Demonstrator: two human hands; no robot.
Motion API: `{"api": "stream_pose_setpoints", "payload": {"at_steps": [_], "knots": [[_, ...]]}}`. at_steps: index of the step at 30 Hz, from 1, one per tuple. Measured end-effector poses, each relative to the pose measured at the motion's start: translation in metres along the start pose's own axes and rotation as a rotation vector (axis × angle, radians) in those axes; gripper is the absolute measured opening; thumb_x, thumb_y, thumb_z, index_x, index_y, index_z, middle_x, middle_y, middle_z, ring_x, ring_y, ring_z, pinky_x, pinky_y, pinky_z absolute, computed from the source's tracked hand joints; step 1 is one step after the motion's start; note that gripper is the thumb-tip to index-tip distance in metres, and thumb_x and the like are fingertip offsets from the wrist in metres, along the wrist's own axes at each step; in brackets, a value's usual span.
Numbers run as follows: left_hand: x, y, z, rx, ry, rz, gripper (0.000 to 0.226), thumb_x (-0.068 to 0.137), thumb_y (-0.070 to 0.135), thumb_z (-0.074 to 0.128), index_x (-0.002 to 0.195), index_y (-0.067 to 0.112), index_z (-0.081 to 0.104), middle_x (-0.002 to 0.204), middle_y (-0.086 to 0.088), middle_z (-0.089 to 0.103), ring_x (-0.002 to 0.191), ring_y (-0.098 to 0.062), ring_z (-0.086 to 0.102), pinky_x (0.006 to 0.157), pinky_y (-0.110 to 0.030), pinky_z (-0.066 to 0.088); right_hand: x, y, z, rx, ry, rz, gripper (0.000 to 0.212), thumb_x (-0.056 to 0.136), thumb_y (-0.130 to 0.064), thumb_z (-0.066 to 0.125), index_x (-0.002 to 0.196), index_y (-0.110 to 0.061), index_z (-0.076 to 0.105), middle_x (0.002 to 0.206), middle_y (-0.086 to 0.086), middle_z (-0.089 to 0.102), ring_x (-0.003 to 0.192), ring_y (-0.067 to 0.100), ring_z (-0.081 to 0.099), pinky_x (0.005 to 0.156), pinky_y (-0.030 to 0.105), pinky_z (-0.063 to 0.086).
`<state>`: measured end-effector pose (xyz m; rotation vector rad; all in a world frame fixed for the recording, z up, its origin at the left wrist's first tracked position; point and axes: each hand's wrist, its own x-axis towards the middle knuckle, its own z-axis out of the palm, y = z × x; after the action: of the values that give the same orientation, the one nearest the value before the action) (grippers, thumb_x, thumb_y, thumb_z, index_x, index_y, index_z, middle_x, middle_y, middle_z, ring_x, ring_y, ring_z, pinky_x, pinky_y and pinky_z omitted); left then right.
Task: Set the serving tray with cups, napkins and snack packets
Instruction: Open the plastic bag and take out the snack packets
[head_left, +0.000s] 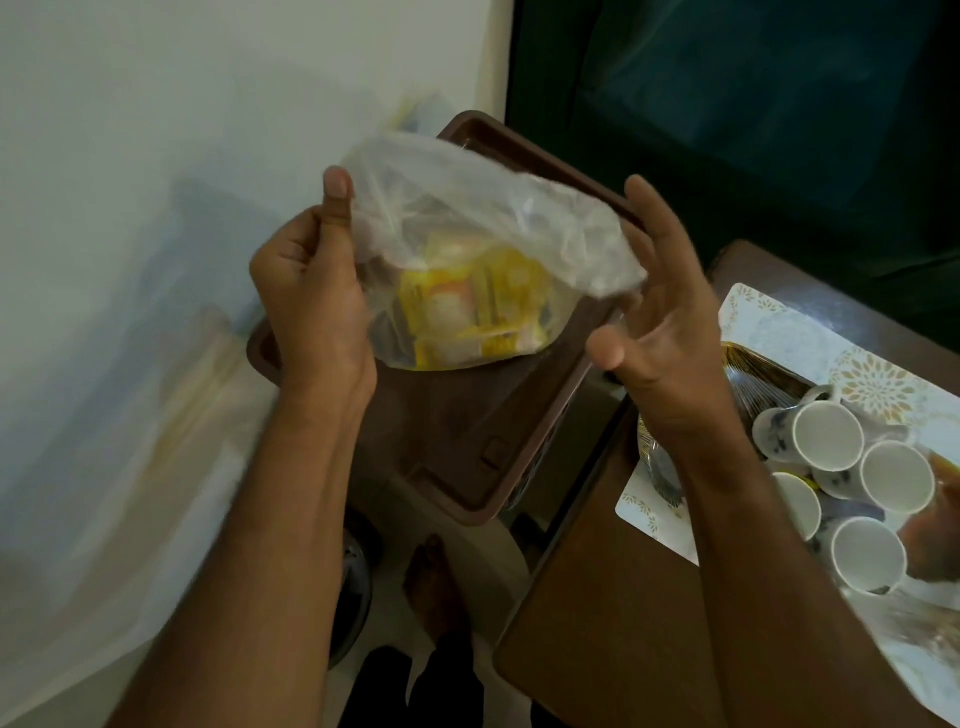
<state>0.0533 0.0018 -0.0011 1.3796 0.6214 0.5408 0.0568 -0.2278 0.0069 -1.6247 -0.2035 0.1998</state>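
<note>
Your left hand (311, 291) pinches the rim of a translucent plastic bag (483, 234) holding yellow snack packets (472, 306). Your right hand (660, 332), fingers spread, hovers beside it. Below: brown plastic tray (447, 441). Right, on the tabletop (597, 623): white patterned cups (852, 478).

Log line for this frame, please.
left hand grips plastic bag of snack packets | right hand open | cups on table

Bag (483, 249) fills gap btwn both hands; cups (852, 483) crowd patterned tray (779, 322) on right; brown tray (447, 441) floor bare below
</note>
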Motion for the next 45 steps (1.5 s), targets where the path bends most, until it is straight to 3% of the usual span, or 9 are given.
{"api": "stream_pose_setpoints", "payload": {"at_steps": [7,12,16,19,22,27,31,35,45], "knots": [[0.006,0.008,0.014,0.016,-0.079,-0.049,0.067,0.102,0.046,0.06,0.067,-0.01,0.053,0.079,-0.014,0.052,0.075,-0.027,0.053,0.074,-0.037,0.051,0.014,0.007,0.01,-0.115,0.37,-0.032,0.025,0.091,-0.002,0.074,0.115,-0.008,0.072,0.099,-0.006,0.075,0.096,0.001,0.073,0.083,0.019,0.058],[0.0,-0.011,-0.011,-0.11,-0.269,-0.118,0.067,0.104,0.058,0.031,0.13,0.008,0.066,0.126,-0.011,0.073,0.129,-0.028,0.066,0.114,-0.047,0.051,0.024,0.002,0.009,-0.034,0.471,0.051,0.021,0.095,0.001,0.066,0.114,-0.005,0.074,0.102,0.004,0.076,0.1,0.011,0.074,0.085,0.028,0.061],[-0.01,-0.034,-0.026,0.066,-0.356,-0.033,0.046,0.077,0.058,0.084,0.115,0.034,0.073,0.114,0.016,0.078,0.116,-0.007,0.07,0.105,-0.036,0.056,0.028,0.004,0.011,0.082,0.484,0.113,0.019,0.09,0.0,0.065,0.105,0.011,0.072,0.088,0.022,0.073,0.083,0.028,0.072,0.077,0.032,0.06],[-0.016,-0.035,-0.022,0.168,-0.331,0.014,0.015,0.074,0.051,0.089,0.083,0.046,0.077,0.079,0.025,0.074,0.078,0.006,0.066,0.071,-0.024,0.057,0.033,0.002,0.014,0.127,0.498,0.13,0.017,0.087,0.007,0.063,0.1,0.015,0.07,0.078,0.022,0.071,0.071,0.029,0.067,0.07,0.034,0.058],[-0.014,-0.023,-0.01,0.222,-0.101,0.031,0.037,0.087,0.044,0.074,0.05,0.04,0.069,0.046,0.024,0.057,0.048,0.007,0.045,0.053,-0.015,0.041,0.038,-0.003,0.013,0.149,0.574,0.113,0.013,0.09,0.009,0.067,0.102,0.013,0.07,0.069,0.009,0.072,0.065,0.02,0.068,0.069,0.035,0.06],[0.006,0.005,0.013,0.093,0.054,-0.018,0.05,0.091,0.031,0.073,0.042,0.028,0.069,0.045,0.011,0.063,0.051,-0.009,0.058,0.061,-0.028,0.05,0.049,-0.012,0.015,0.165,0.581,0.115,0.03,0.093,-0.013,0.076,0.112,0.007,0.066,0.08,0.0,0.077,0.07,0.01,0.074,0.07,0.028,0.062],[0.021,0.016,0.02,0.016,0.068,-0.079,0.051,0.087,0.021,0.077,0.038,0.02,0.063,0.044,0.004,0.061,0.058,-0.023,0.058,0.064,-0.035,0.052,0.046,-0.013,0.019,0.141,0.465,0.168,0.04,0.09,-0.009,0.078,0.125,0.003,0.061,0.105,0.016,0.077,0.098,0.027,0.077,0.09,0.048,0.063],[0.027,0.021,0.019,0.133,0.018,0.017,0.046,0.084,0.028,0.078,0.039,0.027,0.068,0.045,0.004,0.066,0.056,-0.019,0.058,0.065,-0.03,0.054,0.043,-0.01,0.016,0.078,0.566,0.116,0.042,0.085,-0.002,0.08,0.121,0.006,0.058,0.101,0.02,0.077,0.092,0.031,0.078,0.084,0.055,0.063],[0.013,0.005,0.022,0.035,-0.035,-0.105,0.035,0.091,0.032,0.077,0.063,0.012,0.072,0.065,-0.008,0.073,0.063,-0.02,0.067,0.065,-0.03,0.054,0.038,-0.005,0.017,0.138,0.625,0.071,0.031,0.094,0.004,0.067,0.119,0.004,0.05,0.095,0.02,0.073,0.07,0.016,0.073,0.06,0.024,0.058]]}}
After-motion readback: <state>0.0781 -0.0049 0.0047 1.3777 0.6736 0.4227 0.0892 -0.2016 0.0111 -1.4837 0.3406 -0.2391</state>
